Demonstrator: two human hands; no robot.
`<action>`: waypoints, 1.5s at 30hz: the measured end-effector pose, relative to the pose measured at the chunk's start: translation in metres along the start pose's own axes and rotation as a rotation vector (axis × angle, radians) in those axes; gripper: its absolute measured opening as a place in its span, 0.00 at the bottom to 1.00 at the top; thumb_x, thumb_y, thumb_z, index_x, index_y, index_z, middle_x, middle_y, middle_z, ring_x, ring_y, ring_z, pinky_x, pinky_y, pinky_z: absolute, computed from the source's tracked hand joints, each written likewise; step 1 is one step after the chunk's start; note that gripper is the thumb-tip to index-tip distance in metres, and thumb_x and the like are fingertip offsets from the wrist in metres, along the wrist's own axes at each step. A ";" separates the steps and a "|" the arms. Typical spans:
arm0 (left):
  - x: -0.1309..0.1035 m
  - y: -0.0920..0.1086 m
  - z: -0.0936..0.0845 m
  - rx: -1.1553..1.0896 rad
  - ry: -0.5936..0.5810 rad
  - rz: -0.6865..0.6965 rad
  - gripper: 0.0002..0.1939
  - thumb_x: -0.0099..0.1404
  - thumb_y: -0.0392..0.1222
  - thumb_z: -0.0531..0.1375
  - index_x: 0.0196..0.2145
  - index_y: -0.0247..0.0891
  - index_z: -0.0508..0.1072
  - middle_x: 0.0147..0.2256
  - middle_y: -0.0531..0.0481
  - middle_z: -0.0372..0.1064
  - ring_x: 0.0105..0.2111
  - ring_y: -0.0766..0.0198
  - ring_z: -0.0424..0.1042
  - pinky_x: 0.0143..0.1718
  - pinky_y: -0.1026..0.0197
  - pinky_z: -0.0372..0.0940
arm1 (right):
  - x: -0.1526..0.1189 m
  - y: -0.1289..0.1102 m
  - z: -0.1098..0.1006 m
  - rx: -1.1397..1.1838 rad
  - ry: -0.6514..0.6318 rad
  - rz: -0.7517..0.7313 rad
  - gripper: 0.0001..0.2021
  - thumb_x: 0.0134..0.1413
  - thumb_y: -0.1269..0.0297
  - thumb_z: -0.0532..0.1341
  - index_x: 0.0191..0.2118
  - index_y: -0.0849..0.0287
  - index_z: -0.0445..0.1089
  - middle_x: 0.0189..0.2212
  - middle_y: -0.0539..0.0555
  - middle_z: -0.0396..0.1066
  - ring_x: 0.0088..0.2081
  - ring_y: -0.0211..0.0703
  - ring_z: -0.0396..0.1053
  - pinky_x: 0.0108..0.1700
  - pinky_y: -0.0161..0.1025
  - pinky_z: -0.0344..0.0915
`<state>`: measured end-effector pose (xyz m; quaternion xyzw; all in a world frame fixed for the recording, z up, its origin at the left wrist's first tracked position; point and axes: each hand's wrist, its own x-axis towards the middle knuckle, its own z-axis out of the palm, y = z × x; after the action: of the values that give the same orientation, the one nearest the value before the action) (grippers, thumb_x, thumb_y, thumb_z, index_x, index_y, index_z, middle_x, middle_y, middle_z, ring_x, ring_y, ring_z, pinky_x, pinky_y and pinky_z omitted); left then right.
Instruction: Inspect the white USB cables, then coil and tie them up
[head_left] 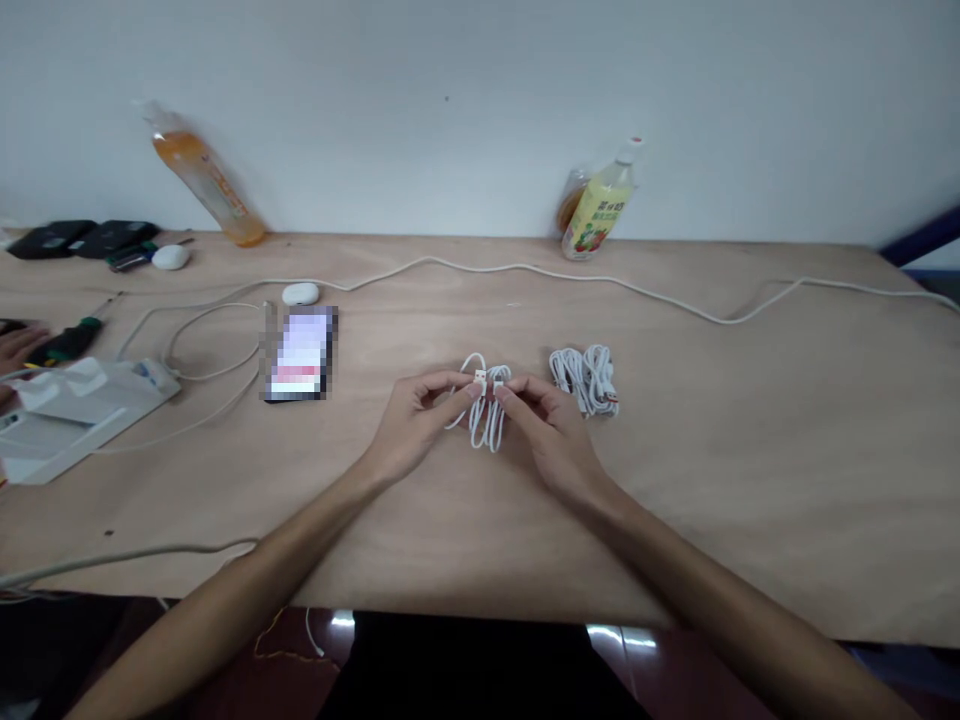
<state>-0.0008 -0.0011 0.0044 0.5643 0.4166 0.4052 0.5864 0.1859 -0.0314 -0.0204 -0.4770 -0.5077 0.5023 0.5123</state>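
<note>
Both my hands meet over a white USB cable [487, 430] that lies coiled above the wooden table. Between thumb and forefinger, my left hand [424, 415] pinches the cable's USB plug, its metal end facing up. My right hand [551, 425] pinches another white end of cable close beside it, with a gap between the two ends. Loops of the cable hang below my fingertips, and one loop sticks out at the left. To the right of my right hand rest bundled white cables [585, 380], folded into tight coils.
A phone [302, 352] and a white earbud case [301, 293] lie left. A long white cord [517, 267] crosses the table [750, 450]. Bottles [210, 185] [600, 210] lean at the wall. A white holder [82, 410], a screwdriver [75, 340] and another person's hand [19, 350] are far left.
</note>
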 end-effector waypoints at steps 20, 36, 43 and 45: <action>-0.001 -0.005 0.000 -0.077 0.021 -0.032 0.07 0.61 0.47 0.76 0.35 0.43 0.89 0.37 0.48 0.85 0.35 0.62 0.77 0.38 0.60 0.70 | -0.002 -0.008 0.002 0.046 0.020 -0.023 0.13 0.62 0.50 0.71 0.31 0.54 0.81 0.29 0.50 0.78 0.35 0.44 0.75 0.41 0.41 0.74; -0.002 0.001 0.003 -0.099 0.030 -0.104 0.09 0.59 0.48 0.77 0.33 0.41 0.89 0.34 0.48 0.83 0.32 0.63 0.74 0.35 0.61 0.70 | -0.005 -0.005 0.002 -0.007 0.009 -0.019 0.15 0.66 0.47 0.69 0.35 0.53 0.83 0.31 0.52 0.81 0.36 0.46 0.77 0.40 0.43 0.75; -0.002 0.001 0.002 -0.074 0.024 -0.093 0.10 0.58 0.50 0.77 0.32 0.41 0.89 0.34 0.47 0.83 0.32 0.63 0.74 0.35 0.60 0.68 | -0.005 -0.007 0.002 -0.008 0.004 -0.028 0.15 0.66 0.47 0.69 0.35 0.53 0.83 0.32 0.52 0.82 0.37 0.47 0.78 0.41 0.43 0.76; -0.002 0.002 0.002 -0.071 0.031 -0.100 0.11 0.58 0.50 0.78 0.33 0.41 0.89 0.34 0.47 0.83 0.32 0.63 0.74 0.35 0.60 0.68 | -0.005 -0.008 0.002 -0.003 0.001 -0.025 0.14 0.66 0.49 0.69 0.36 0.53 0.83 0.32 0.52 0.83 0.37 0.47 0.79 0.42 0.43 0.76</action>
<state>0.0006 -0.0040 0.0063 0.5153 0.4386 0.3989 0.6189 0.1843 -0.0369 -0.0128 -0.4716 -0.5143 0.4948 0.5180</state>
